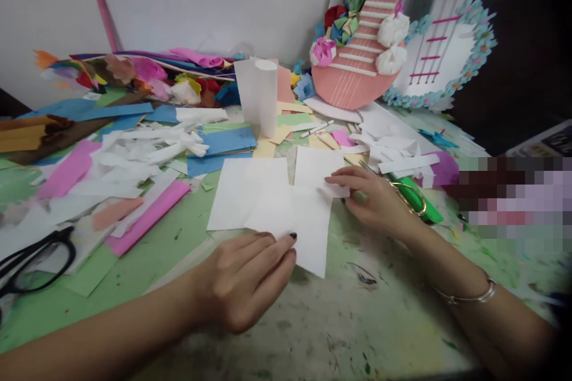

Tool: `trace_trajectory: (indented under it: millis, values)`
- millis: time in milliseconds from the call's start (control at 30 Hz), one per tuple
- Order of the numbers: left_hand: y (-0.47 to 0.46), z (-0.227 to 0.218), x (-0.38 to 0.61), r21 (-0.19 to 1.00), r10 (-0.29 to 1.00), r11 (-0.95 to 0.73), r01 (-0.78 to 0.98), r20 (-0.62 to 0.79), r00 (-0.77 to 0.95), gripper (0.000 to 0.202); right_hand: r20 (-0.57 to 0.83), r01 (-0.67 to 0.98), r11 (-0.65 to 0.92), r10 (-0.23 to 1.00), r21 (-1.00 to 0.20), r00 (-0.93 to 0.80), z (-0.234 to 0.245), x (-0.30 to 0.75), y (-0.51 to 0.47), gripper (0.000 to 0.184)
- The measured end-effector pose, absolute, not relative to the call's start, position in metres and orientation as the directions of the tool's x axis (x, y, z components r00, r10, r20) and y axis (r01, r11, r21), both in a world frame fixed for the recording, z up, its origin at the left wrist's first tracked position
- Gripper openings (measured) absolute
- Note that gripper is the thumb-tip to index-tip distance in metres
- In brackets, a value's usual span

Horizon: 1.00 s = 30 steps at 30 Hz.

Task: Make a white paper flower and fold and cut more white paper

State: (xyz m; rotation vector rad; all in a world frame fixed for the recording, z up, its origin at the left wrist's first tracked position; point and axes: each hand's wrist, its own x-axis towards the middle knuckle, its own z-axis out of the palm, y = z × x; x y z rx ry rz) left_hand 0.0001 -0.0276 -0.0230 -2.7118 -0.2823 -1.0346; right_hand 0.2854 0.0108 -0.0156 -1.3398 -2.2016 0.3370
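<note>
My left hand (250, 280) is closed at the near edge of a sheet of white paper (274, 205), its fingers pinched together on it. My right hand (375, 196) holds the right edge of another white paper piece (315, 169) between fingers and thumb. The pieces overlap, and I cannot tell where one ends. At the left, another white sheet (239, 187) lies flat under them. Scissors with gold handles (413, 199) lie beside my right hand, partly hidden by it, on a bright green object (424, 202).
Crumpled white paper strips (143, 146), blue paper pieces (227, 141) and pink strips (149, 220) cover the left side of the green table (348, 315). A white paper roll (268, 98) stands behind. Paper-decorated instrument shapes (344, 83) lean at the back right. Black-framed glasses (40, 259) lie at left.
</note>
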Motion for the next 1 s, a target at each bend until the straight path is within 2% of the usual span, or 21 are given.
trace_trajectory:
  millis: [100,200,300,400,467,567,667,767,933,1000]
  values:
    - [-0.029,-0.023,-0.006,-0.048,0.211,-0.941,0.336,0.691,0.691,0.029,0.253,0.669,0.611,0.789,-0.424,-0.561,-0.013,0.283,0.006,0.06]
    - [-0.029,-0.022,-0.013,0.049,0.355,-0.899,0.435,0.663,0.659,0.033,0.22,0.602,0.683,0.717,-0.413,-0.662,-0.012,0.276,0.0,0.059]
    - [-0.019,-0.018,-0.016,0.054,0.37,-0.894,0.444,0.647,0.667,0.025,0.347,0.574,0.732,0.68,-0.368,-0.646,-0.019,0.267,-0.001,0.045]
    - [-0.003,-0.014,-0.017,0.051,0.326,-0.915,0.4,0.678,0.659,0.016,0.535,0.619,0.747,0.636,-0.244,-0.556,-0.026,0.263,0.0,0.025]
    - [0.005,-0.011,-0.017,0.107,0.343,-0.917,0.385,0.702,0.624,0.014,0.625,0.655,0.739,0.589,-0.159,-0.512,-0.024,0.263,0.0,0.023]
    - [0.013,-0.006,-0.019,0.18,0.388,-0.901,0.394,0.741,0.548,0.016,0.691,0.688,0.723,0.532,-0.069,-0.49,-0.014,0.266,-0.005,0.025]
    - [0.02,-0.005,-0.024,0.194,0.396,-0.9,0.39,0.738,0.546,0.015,0.657,0.666,0.746,0.511,-0.017,-0.555,-0.005,0.268,-0.01,0.026]
    - [0.029,-0.009,-0.03,0.246,0.451,-0.886,0.394,0.657,0.605,0.013,0.563,0.613,0.789,0.525,-0.041,-0.638,-0.006,0.268,-0.008,0.02]
    - [0.042,-0.018,-0.038,0.302,0.534,-0.843,0.445,0.365,0.763,0.011,0.476,0.538,0.817,0.564,-0.207,-0.675,-0.017,0.267,0.001,0.015]
    - [0.044,-0.018,-0.039,0.304,0.539,-0.836,0.456,0.304,0.786,0.011,0.434,0.532,0.81,0.583,-0.246,-0.687,-0.02,0.267,0.002,0.016]
